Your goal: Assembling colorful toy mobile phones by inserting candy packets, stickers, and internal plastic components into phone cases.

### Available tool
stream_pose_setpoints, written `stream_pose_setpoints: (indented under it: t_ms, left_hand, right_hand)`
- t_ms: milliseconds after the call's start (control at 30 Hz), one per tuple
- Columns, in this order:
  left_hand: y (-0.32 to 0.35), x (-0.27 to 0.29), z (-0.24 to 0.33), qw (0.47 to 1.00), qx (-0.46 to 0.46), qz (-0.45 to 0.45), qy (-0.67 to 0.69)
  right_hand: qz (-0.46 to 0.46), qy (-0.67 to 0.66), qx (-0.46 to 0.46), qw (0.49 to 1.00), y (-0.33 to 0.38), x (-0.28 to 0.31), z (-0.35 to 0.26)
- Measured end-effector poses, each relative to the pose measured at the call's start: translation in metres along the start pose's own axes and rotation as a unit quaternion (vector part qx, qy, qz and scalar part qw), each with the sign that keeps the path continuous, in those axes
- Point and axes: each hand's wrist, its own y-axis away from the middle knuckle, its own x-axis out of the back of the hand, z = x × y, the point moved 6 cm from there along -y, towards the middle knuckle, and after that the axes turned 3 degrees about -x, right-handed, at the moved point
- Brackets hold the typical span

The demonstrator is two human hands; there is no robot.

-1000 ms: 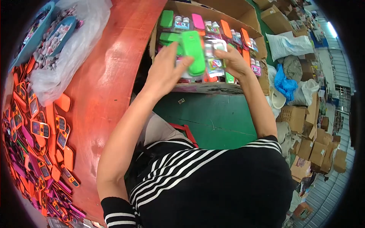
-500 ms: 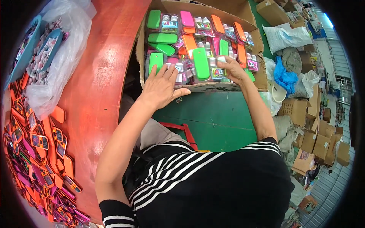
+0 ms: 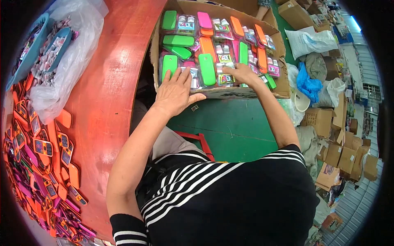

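Note:
A cardboard box (image 3: 262,93) holds rows of clear plastic packs with green, pink and orange toy phones and small white-capped bottles. My left hand (image 3: 174,92) lies with fingers spread and thumb out over the packs at the near left. Under its fingertips is a pack with a green toy phone (image 3: 169,65). In the near row my right hand (image 3: 245,75) grips the right edge of another clear pack (image 3: 225,78), which has a green toy phone (image 3: 207,69) on its left side. The fingers behind that pack are partly hidden.
A red table (image 3: 108,82) on the left bears a heap of toy phones (image 3: 43,147), a plastic bag (image 3: 82,45) and blue baskets (image 3: 30,53) of small parts. To the right are white sacks (image 3: 310,43) and cardboard boxes (image 3: 347,156). Another person's arm (image 3: 262,11) shows beyond the box.
My right hand has moved left and a little lower with the pack, which sits closer to my left hand. My left hand stays about in place. Another person's arm has appeared at the top.

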Motion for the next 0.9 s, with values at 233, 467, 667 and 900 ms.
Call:
stream_pose_setpoints:
  t_ms: [233, 467, 667, 900]
  left_hand:
    - [0.001, -0.002, -0.001, 1.0, 0.016, -0.006, 0.003]
    - [0.002, 0.001, -0.001, 0.999, 0.009, 0.039, -0.006]
    - [0.006, 0.006, -0.001, 0.995, -0.002, 0.1, 0.005]
    - [0.011, 0.013, 0.002, 0.988, -0.007, 0.149, 0.027]
  right_hand:
    - [-0.076, 0.014, -0.056, 0.995, 0.003, -0.011, 0.007]
    - [-0.071, 0.091, -0.022, 0.993, 0.007, 0.002, 0.009]
    - [0.185, 0.328, 0.07, 0.924, 0.045, 0.019, -0.035]
    - [0.181, 0.212, 0.396, 0.875, 0.039, -0.013, -0.092]
